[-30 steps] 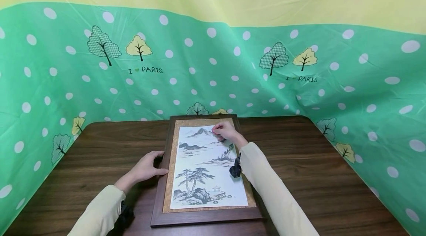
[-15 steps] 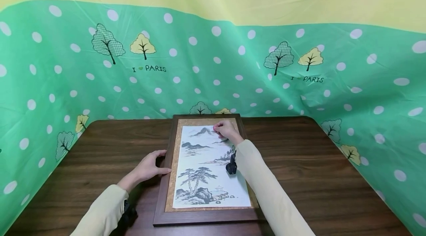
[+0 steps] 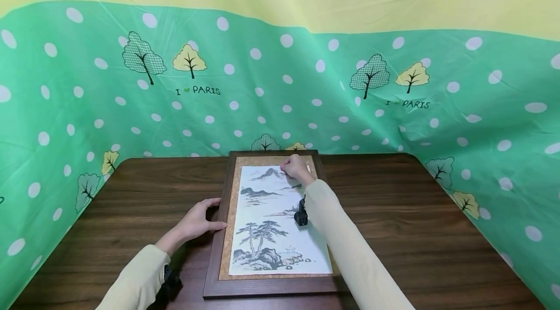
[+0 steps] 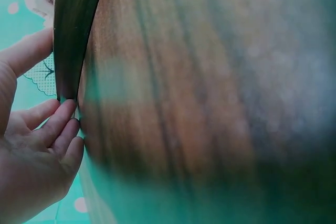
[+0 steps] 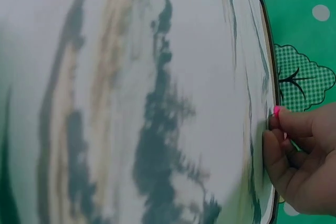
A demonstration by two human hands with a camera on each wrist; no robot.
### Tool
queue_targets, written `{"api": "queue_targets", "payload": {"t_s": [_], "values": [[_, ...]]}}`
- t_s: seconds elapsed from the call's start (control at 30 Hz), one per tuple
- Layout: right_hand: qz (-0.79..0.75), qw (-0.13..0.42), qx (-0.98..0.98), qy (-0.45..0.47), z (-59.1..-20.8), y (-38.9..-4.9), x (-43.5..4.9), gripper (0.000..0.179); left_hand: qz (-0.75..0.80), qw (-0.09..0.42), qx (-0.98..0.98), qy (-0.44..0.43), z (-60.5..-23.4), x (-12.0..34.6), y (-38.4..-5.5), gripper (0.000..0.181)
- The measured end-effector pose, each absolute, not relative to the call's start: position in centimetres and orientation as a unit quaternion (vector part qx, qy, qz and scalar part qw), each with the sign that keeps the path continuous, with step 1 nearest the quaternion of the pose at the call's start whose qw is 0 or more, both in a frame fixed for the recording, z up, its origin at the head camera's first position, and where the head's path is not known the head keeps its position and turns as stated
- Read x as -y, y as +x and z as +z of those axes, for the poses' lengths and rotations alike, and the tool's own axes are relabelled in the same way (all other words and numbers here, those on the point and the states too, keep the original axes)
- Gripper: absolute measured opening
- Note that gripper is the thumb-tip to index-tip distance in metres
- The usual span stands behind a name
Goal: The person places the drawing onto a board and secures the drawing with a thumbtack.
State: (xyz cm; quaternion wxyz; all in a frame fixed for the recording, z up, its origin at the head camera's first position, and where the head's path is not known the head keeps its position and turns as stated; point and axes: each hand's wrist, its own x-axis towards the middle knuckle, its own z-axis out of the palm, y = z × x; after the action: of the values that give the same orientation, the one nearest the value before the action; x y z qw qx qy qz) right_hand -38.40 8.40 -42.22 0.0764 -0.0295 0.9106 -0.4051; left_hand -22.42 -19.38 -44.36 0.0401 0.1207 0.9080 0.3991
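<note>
In the head view a sheet with an ink landscape (image 3: 302, 251) lies on a cork board (image 3: 253, 160) in a dark wooden frame (image 3: 271, 286). My right hand (image 3: 296, 168) is at the sheet's top edge. Its thumb and fingers pinch a small pink pushpin (image 5: 277, 110), mostly hidden by the fingers; whether its point is in the cork cannot be seen. My left hand (image 3: 197, 220) holds the frame's left side, thumb over the rim and fingers (image 4: 65, 121) against the outer edge.
The frame lies on a dark wood-grain table (image 3: 393, 213). Behind and on both sides hangs a green and yellow cloth (image 3: 284, 72) with dots and printed trees. A small pale spot (image 3: 308, 168) shows right of my right hand.
The head view has shifted slightly, so the scene sits further right. My right hand stays at the top of the sheet, its wrist turned a little. My left hand keeps its place on the frame.
</note>
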Motion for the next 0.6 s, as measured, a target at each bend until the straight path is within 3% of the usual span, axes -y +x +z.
{"api": "queue_targets", "payload": {"t_s": [0.17,0.37,0.6], "values": [[-0.406,0.088,-0.91,-0.005,-42.18,-38.59,-8.15,0.046,0.399,0.038,-0.908,0.126,-44.3,19.33,-22.28,0.073],[-0.407,0.075,-0.91,0.014,-42.38,-38.64,-8.28,0.045,0.4,0.04,-0.907,0.127,-44.41,19.31,-22.24,0.073],[-0.416,0.027,-0.909,0.029,-42.64,-38.44,-8.19,0.027,0.405,0.037,-0.904,0.132,-44.5,19.46,-22.39,0.073]]}}
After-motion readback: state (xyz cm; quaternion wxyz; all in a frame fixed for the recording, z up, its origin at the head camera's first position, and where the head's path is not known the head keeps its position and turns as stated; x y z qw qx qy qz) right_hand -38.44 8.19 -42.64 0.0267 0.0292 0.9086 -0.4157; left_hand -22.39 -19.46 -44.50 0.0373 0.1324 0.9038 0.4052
